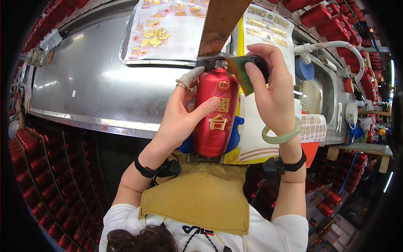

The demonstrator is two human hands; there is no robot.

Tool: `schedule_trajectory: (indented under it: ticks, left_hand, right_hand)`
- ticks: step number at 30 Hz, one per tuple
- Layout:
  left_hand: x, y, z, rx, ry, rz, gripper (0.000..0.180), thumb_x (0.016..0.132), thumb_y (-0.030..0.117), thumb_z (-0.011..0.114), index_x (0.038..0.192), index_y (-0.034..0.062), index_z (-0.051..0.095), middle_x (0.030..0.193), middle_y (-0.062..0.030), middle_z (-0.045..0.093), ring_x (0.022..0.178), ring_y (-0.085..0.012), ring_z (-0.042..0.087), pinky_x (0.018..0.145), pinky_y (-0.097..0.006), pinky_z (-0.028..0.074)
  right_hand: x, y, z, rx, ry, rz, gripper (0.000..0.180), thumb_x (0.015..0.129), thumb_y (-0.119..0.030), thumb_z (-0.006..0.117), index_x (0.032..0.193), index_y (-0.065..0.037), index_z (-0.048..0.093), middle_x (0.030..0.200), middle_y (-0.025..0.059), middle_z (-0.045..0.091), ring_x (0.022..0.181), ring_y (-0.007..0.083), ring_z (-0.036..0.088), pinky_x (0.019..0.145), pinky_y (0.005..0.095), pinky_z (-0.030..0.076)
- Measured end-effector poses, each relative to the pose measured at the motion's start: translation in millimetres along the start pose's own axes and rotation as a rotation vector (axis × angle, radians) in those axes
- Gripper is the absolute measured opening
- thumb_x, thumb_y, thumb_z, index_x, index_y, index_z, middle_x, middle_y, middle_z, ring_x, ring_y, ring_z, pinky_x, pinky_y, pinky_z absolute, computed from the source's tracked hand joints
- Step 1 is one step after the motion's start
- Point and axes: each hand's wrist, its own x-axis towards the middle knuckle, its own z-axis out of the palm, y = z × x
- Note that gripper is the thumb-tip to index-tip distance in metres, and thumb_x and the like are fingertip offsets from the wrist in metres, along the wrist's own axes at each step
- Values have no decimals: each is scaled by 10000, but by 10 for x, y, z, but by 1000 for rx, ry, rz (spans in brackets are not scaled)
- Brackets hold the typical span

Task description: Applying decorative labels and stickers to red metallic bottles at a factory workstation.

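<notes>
A glossy red bottle (210,140) with raised gold characters lies in front of me, its neck pointing away. My left hand (180,113) is closed round its left side, thumb across the gold lettering; a pale cover wraps the index finger. Beside the bottle's shoulder, my right hand (273,90) pinches a flat green-and-orange scraper-like piece (241,76) with a dark part behind it. The piece's near end comes close to the neck; whether it touches I cannot tell. Under the bottle shows a blue support (235,132).
A wooden post (222,27) rises just beyond the bottle. At the far left, a metal tray (155,63) bears gold decals. More decal sheets (270,21) lie right, before a sink with a blue bowl (304,70) and white faucet (336,44). Red bottles (54,176) fill racks below.
</notes>
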Motion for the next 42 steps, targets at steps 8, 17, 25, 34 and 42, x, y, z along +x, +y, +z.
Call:
schedule_trajectory:
  ticks: [8,17,25,34,42]
  left_hand:
    - [22,34,-14,-23,0,-35,816,895,150,805,1532,-22,325,1445,-163,444,1282,-232,527,1067,-381,483]
    - [-57,1,-9,-124,-26,-61,897,884,210,822,1550,-22,267,1456,-177,455,1321,-246,512,1088,-392,468]
    - [-63,-70,74,156,-53,56,950,843,166,846,1545,-35,239,1460,-176,462,1340,-243,500,1109,-387,452]
    - [-224,-43,105,144,-46,50,960,829,138,845,1560,5,237,1461,-173,471,1325,-240,524,1099,-397,464]
    - [-222,-96,85,130,-55,72,939,829,140,842,1551,6,257,1452,-167,483,1327,-241,522,1103,-406,459]
  right_hand:
    - [333,-131,-76,-654,-38,-484,147,845,-17,679,973,-72,727,847,105,686,850,324,623,753,419,516]
    - [39,64,-85,-244,5,-153,125,951,-70,634,1058,-47,695,936,118,688,868,249,666,772,360,516]
    - [-449,80,172,367,-141,472,611,885,-238,816,1354,19,520,855,-27,512,749,54,461,650,207,402]
    - [-439,101,200,419,-164,476,625,888,-218,816,1366,45,511,973,41,616,825,70,540,704,214,475]
    - [-440,112,222,422,-157,454,635,886,-221,816,1367,55,507,1012,67,645,859,83,575,746,229,504]
